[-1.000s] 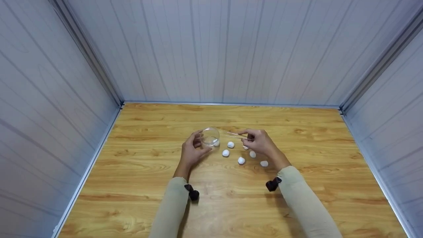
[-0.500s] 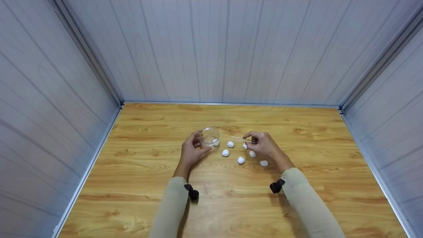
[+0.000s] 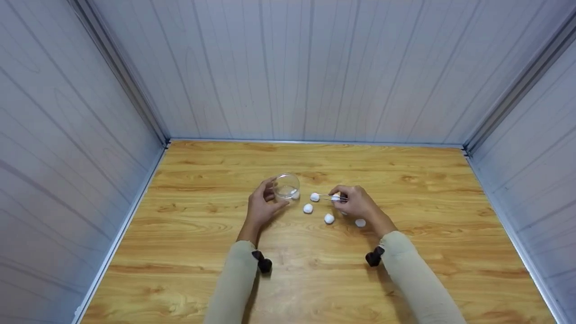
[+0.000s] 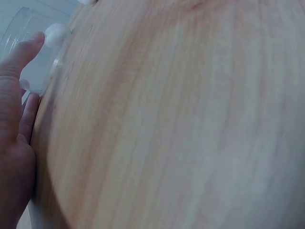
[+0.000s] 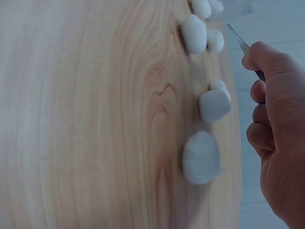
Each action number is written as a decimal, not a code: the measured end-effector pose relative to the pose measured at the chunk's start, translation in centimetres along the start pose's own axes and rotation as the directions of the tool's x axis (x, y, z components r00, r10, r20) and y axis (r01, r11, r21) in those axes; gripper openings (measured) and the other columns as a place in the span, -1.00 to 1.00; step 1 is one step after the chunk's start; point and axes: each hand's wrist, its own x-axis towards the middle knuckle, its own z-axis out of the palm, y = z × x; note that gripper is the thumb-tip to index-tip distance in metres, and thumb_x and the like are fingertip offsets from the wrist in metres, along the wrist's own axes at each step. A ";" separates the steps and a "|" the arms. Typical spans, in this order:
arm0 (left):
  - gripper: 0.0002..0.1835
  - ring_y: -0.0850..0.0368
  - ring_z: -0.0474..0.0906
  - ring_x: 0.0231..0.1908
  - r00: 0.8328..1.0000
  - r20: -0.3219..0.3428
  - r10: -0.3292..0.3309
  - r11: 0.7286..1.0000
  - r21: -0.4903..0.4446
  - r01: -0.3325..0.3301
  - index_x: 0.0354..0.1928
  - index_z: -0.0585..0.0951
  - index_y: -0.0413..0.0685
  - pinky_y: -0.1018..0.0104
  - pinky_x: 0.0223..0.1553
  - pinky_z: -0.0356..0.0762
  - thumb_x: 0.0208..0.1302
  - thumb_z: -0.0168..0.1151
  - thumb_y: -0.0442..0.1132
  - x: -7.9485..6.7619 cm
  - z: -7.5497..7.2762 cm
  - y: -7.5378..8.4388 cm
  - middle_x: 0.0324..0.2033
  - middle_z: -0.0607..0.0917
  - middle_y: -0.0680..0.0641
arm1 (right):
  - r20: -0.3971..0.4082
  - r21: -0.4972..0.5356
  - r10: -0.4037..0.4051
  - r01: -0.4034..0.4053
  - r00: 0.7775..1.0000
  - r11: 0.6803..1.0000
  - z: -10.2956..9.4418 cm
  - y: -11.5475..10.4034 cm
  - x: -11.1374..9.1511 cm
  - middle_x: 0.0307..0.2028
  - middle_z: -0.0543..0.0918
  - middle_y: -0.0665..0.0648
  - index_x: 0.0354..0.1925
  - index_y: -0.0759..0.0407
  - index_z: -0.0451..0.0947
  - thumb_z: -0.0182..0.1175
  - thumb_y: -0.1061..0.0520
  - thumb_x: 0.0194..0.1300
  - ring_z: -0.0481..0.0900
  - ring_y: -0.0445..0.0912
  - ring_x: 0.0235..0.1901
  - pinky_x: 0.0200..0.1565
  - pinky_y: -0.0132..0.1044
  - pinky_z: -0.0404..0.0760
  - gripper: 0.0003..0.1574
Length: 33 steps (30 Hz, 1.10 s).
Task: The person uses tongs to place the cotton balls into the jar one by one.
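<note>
My left hand (image 3: 263,204) holds a clear round cup (image 3: 286,180) by its left side, thumb toward the front and fingers behind. A white cotton ball (image 4: 57,34) shows at the lower right of the cup, by the thumb tip in the left wrist view. My right hand (image 3: 355,200) pinches a pair of tweezers (image 5: 238,39) between thumb and fingers, tips pointing left. In the head view the tweezers lie over one cotton ball (image 3: 335,197), their tips near another cotton ball (image 3: 314,197). Part of a further ball is hidden under the right hand.
More cotton balls lie on the wooden table (image 3: 180,252): one ball (image 3: 308,208) near the cup, one front ball (image 3: 329,218) and one right ball (image 3: 360,222) by the right wrist. Pale panel walls, including the back wall (image 3: 288,72), enclose the table on three sides.
My right hand has drawn the tweezers away from the cup, toward the right and front, lowering them over the cotton balls. The left hand and cup stay in place.
</note>
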 end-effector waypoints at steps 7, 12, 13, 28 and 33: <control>-0.18 -0.19 0.48 -0.06 1.000 -0.007 0.001 1.000 -0.023 -0.002 0.20 0.40 -0.08 0.05 -0.05 0.52 -0.23 0.53 -0.31 -0.1 -0.1 0.4 0.00 0.49 -0.30 | -0.003 -0.003 -0.009 0.009 1.000 1.000 0.5 0.6 -0.2 -0.65 0.47 -0.10 -0.11 0.02 0.59 0.19 0.08 0.20 0.31 -0.21 -0.70 -0.71 -0.36 0.32 -0.75; -0.20 -0.28 0.45 -0.06 1.000 0.011 0.014 0.999 -0.042 -0.013 0.20 0.38 -0.19 -0.06 -0.05 0.48 -0.21 0.50 -0.39 -0.4 -0.4 2.0 0.00 0.47 -0.37 | -0.003 0.001 0.022 -0.022 1.000 1.000 0.6 0.8 -0.3 -0.60 0.50 -0.13 -0.10 -0.01 0.59 0.18 0.06 0.20 0.33 -0.21 -0.67 -0.68 -0.35 0.34 -0.74; -0.20 -0.28 0.45 -0.06 1.000 0.012 0.016 0.999 -0.035 -0.016 0.20 0.38 -0.21 -0.06 -0.05 0.48 -0.20 0.50 -0.39 -0.4 -0.5 2.2 0.00 0.47 -0.37 | -0.002 0.000 0.030 -0.030 1.000 1.000 0.6 0.8 -0.3 -0.59 0.51 -0.14 -0.10 -0.02 0.59 0.18 0.06 0.20 0.34 -0.21 -0.66 -0.67 -0.35 0.35 -0.74; -0.19 -0.22 0.46 -0.05 1.000 0.012 -0.002 1.000 -0.009 0.002 0.20 0.38 -0.15 0.02 -0.05 0.51 -0.21 0.51 -0.33 -0.4 -0.4 1.8 0.00 0.48 -0.32 | -0.001 -0.052 0.070 -0.070 0.998 0.996 1.2 0.8 -0.1 -0.58 0.51 -0.13 -0.15 -0.04 0.58 0.19 0.10 0.14 0.33 -0.21 -0.62 -0.60 -0.33 0.36 -0.75; -0.19 -0.24 0.46 -0.05 1.000 0.009 -0.001 0.999 -0.037 0.001 0.20 0.38 -0.16 0.00 -0.05 0.50 -0.21 0.51 -0.35 -0.3 -0.5 1.8 0.00 0.48 -0.33 | -0.015 -0.073 0.055 -0.056 0.998 0.996 1.4 0.8 -0.1 -0.61 0.51 -0.14 -0.16 -0.03 0.59 0.19 0.11 0.13 0.32 -0.23 -0.65 -0.60 -0.35 0.35 -0.75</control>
